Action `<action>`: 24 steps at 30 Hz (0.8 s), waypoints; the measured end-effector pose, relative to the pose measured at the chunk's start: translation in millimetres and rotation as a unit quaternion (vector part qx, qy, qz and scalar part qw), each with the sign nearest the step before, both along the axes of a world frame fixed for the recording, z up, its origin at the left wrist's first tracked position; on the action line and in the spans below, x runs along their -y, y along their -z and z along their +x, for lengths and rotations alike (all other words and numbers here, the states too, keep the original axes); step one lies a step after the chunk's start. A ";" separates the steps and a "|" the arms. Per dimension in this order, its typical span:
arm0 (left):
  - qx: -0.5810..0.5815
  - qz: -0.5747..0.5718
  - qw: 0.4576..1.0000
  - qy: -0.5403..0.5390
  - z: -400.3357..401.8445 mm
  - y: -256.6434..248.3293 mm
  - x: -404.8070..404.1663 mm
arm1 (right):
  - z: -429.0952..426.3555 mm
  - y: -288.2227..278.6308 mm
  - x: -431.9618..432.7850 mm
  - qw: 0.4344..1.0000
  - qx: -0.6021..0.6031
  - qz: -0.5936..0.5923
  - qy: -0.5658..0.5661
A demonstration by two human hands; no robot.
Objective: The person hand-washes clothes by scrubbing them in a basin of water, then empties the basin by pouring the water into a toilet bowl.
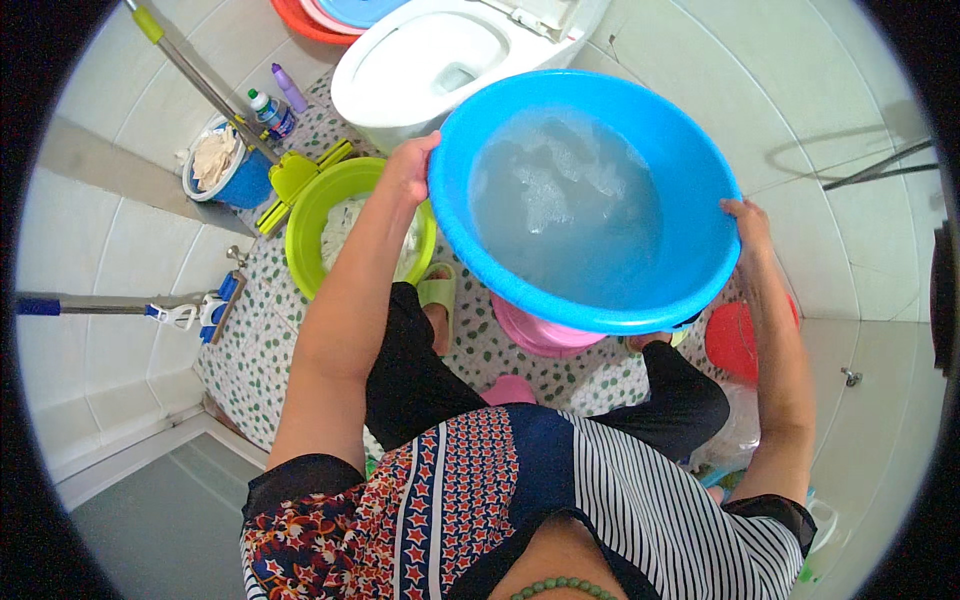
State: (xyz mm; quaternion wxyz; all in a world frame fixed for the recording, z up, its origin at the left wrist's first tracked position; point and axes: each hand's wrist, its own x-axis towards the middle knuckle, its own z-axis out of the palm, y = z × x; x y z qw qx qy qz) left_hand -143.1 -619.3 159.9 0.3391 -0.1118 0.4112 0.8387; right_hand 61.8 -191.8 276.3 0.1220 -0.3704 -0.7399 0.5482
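Observation:
A large blue plastic basin holds cloudy, grayish water with patches of suds. My left hand grips its left rim, and my right hand grips the rim on the right, its fingers partly hidden by the basin wall. The basin is over a pink plastic basin or stool, which is mostly hidden beneath it. Beside my left forearm, a lime-green basin stands on the floor with wet whitish cloth in it.
A white toilet with its lid raised stands just beyond the blue basin. Around the patterned tile floor are a blue bucket with cloths, a green mop, two bottles, a blue-and-white mop and a red container. Stacked basins sit at the top.

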 end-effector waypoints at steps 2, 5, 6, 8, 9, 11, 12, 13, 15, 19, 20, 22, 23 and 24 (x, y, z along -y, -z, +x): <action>0.007 0.038 0.999 -0.035 -6.8 -8.4 5.6 | -23.7 -20.3 7.6 1.000 0.007 -0.012 -0.016; 0.003 0.077 0.991 -0.107 -25.1 -11.0 10.0 | -58.7 -35.6 6.9 0.999 0.009 -0.032 -0.032; 0.002 0.086 0.986 -0.141 -31.0 -10.7 11.4 | -71.6 -42.1 12.6 0.998 0.011 -0.053 -0.018; 0.001 0.098 0.979 -0.179 -38.2 -8.3 16.5 | -93.7 -58.8 22.0 0.998 0.031 -0.045 -0.029; 0.004 0.108 0.975 -0.194 -39.7 -9.2 15.5 | -102.9 -66.8 24.7 0.998 0.031 -0.042 -0.030; 0.008 0.121 0.970 -0.208 -42.3 -10.5 13.9 | -123.4 -76.6 28.6 0.998 0.039 -0.025 -0.050; 0.001 0.121 0.969 -0.215 -41.3 -13.9 15.0 | -133.6 -78.6 32.4 0.998 0.031 -0.027 -0.039; -0.006 0.121 0.967 -0.222 -41.5 -16.0 16.6 | -142.2 -82.8 34.7 0.998 0.032 -0.024 -0.041; -0.005 0.135 0.963 -0.234 -52.8 -2.5 25.6 | -163.3 -91.0 45.5 0.997 0.048 -0.024 -0.058; 0.030 0.159 0.951 -0.262 -68.5 12.6 27.6 | -198.6 -104.8 49.3 0.994 0.056 -0.006 -0.089; 0.041 0.162 0.949 -0.266 -70.4 13.7 27.8 | -205.4 -110.0 51.4 0.992 0.066 0.028 -0.108; 0.044 0.163 0.947 -0.273 -64.8 -1.5 16.5 | -212.1 -117.9 43.0 0.992 0.065 0.016 -0.105; 0.043 0.162 0.945 -0.280 -62.5 -7.2 13.7 | -216.9 -120.3 38.8 0.993 0.062 0.002 -0.104; 0.049 0.188 0.939 -0.284 -67.8 -0.5 20.5 | -228.7 -121.2 46.4 0.993 0.077 -0.007 -0.093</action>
